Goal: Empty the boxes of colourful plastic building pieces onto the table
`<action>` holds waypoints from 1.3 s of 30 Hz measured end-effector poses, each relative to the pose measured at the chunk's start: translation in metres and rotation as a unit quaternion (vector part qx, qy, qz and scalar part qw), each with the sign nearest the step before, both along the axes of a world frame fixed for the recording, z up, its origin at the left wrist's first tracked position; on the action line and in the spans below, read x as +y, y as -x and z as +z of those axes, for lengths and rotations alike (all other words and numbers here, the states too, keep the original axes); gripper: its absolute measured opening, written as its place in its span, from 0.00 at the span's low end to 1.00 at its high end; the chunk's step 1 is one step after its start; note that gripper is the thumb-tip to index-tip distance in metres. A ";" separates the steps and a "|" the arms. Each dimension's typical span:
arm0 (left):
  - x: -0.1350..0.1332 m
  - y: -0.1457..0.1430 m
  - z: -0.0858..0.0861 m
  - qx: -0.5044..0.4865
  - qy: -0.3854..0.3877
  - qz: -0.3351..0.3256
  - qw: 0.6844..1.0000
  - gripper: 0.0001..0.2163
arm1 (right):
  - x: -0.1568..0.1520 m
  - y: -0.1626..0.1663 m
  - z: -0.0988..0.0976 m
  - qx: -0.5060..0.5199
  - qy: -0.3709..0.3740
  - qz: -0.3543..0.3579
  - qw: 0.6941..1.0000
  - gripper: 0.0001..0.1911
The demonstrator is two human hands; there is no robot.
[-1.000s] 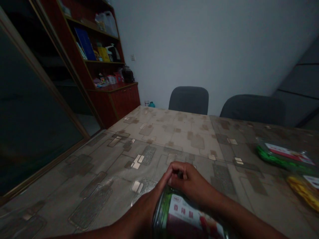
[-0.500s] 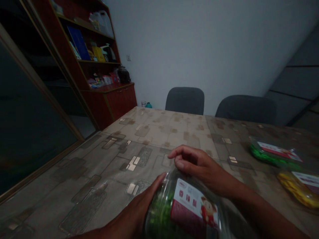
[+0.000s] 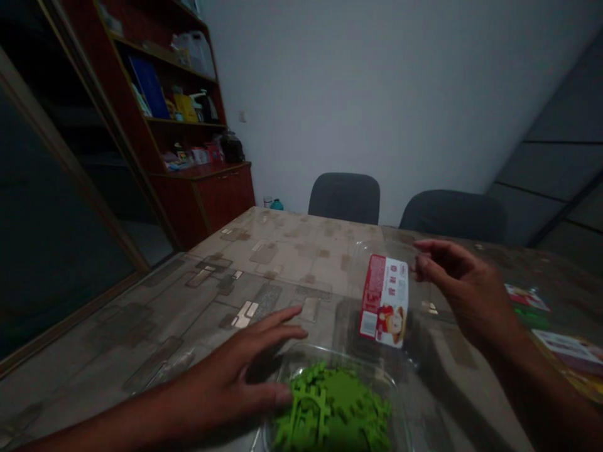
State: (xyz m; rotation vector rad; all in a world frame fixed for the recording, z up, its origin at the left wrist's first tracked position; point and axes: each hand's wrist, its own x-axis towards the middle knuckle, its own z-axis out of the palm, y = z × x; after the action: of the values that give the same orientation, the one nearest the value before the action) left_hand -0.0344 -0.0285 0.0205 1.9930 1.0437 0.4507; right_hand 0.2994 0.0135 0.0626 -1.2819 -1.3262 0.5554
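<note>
A clear plastic box (image 3: 400,402) stands uncovered at the near edge of the view, filled with light green plastic pieces (image 3: 343,402). My left hand (image 3: 249,358) is at the box's left side, fingers apart, the thumb by its rim. Up and to the right, my right hand (image 3: 452,276) pinches the edge of the clear plastic lid (image 3: 353,276). The lid is tilted up behind the box, and a red and white label (image 3: 384,300) with a cartoon figure shows on it.
To the right sit a labelled box with green contents (image 3: 532,304) and another with yellow contents (image 3: 572,358). A patterned cloth covers the table (image 3: 202,314). Two grey chairs (image 3: 346,196) stand beyond it, and a red-brown cabinet (image 3: 211,194) is at the back left.
The lid has come off the box and moved up and right in my right hand, turned round. My left hand's fingers have spread. The green pieces are now uncovered.
</note>
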 end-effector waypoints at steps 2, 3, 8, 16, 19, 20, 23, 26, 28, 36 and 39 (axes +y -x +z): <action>0.015 -0.013 0.002 -0.081 -0.041 0.048 0.995 0.24 | -0.007 0.010 0.004 0.003 -0.041 -0.010 0.999 0.13; 0.022 -0.020 0.002 -0.116 -0.062 0.063 0.989 0.26 | -0.011 0.017 0.004 0.006 -0.057 -0.005 0.998 0.13; 0.045 -0.048 -0.003 -0.208 -0.088 0.039 0.973 0.14 | -0.028 0.047 -0.004 0.025 -0.034 0.070 0.997 0.08; 0.041 -0.059 0.005 -0.375 0.203 -0.012 0.905 0.26 | -0.023 0.064 -0.018 0.021 0.064 0.145 0.987 0.09; 0.038 -0.065 0.013 -0.339 0.223 0.001 0.914 0.19 | -0.023 0.072 -0.017 0.039 0.109 0.209 0.971 0.10; 0.037 -0.066 0.013 -0.337 0.227 0.011 0.914 0.17 | -0.023 0.074 -0.017 0.050 0.124 0.228 0.964 0.12; 0.036 -0.066 0.011 -0.346 0.229 0.028 0.909 0.16 | -0.022 0.077 -0.018 0.091 0.160 0.266 0.946 0.18; 0.035 -0.062 0.006 -0.348 0.237 0.015 0.907 0.16 | -0.020 0.081 -0.019 0.164 0.210 0.294 0.918 0.20; 0.035 -0.058 0.003 -0.347 0.244 0.005 0.906 0.16 | -0.019 0.083 -0.019 0.233 0.251 0.305 0.889 0.18; 0.032 -0.049 -0.002 -0.327 0.240 0.032 0.914 0.18 | -0.012 0.081 -0.024 0.254 0.331 0.326 0.848 0.22; 0.031 -0.047 -0.004 -0.324 0.242 0.035 0.914 0.18 | -0.010 0.082 -0.023 0.258 0.334 0.314 0.850 0.22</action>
State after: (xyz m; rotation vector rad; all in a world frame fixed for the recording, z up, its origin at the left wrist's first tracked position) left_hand 0.0124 0.0029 0.0169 1.2303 0.7061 0.7455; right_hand 0.2177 0.0040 0.0391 -1.0662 -1.0898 1.8196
